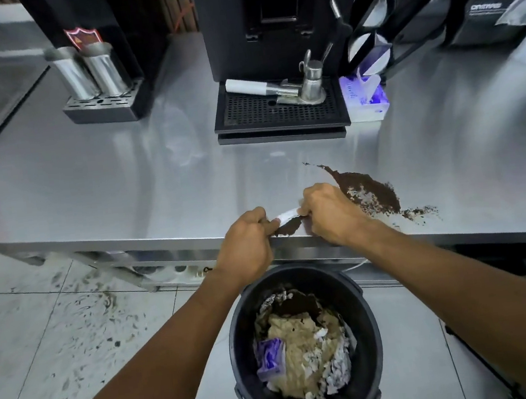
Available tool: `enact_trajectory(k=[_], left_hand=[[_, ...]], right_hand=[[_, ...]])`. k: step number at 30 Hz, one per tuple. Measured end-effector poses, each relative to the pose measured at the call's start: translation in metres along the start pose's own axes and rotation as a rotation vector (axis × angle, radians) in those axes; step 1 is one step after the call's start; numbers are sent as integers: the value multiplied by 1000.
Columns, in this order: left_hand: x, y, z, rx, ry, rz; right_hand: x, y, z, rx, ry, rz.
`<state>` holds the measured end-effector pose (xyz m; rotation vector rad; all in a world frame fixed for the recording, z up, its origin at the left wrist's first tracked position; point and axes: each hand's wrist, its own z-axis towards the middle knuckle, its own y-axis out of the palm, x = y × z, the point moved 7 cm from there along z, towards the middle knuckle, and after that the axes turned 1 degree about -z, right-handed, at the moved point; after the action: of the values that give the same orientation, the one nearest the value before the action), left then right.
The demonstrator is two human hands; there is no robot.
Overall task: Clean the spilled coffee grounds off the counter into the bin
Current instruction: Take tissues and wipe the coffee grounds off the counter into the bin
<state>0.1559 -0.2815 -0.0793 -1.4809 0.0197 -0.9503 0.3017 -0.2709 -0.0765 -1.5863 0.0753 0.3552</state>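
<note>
Dark coffee grounds point(369, 192) lie in a smeared patch on the steel counter point(123, 189), near its front edge. A smaller heap of grounds point(289, 227) sits right at the edge between my hands. My left hand point(247, 243) and my right hand point(328, 213) both grip a white tissue point(288, 215) over that heap. Straight below the edge, on the floor, stands a black bin point(365, 315) filled with crumpled paper and some grounds.
A black coffee machine point(267, 18) with drip tray point(278, 112) and portafilter point(262, 88) stands behind the spill. A tissue pack point(365, 99) lies right of the tray. Two steel cups point(89, 71) stand at back left, dark bags point(491, 2) at back right. The floor tiles point(74, 335) are dirty.
</note>
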Motion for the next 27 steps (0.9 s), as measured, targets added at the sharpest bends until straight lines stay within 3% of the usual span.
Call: enact_trajectory(k=[15,18,22,27], left_hand=[[26,7,-22,-119,100,169],[25,-1,-20,-42,81,117],[23,-16,-1,122,-8,107],[15,-10,27,188,-207,148]], right_hand=[[-5,-5,-45,-86,33,19],[-1,-10,-41,-156,-9,43],[13,-26,9,-61,-66,46],[-2,-33,65,-81,-294,-72]])
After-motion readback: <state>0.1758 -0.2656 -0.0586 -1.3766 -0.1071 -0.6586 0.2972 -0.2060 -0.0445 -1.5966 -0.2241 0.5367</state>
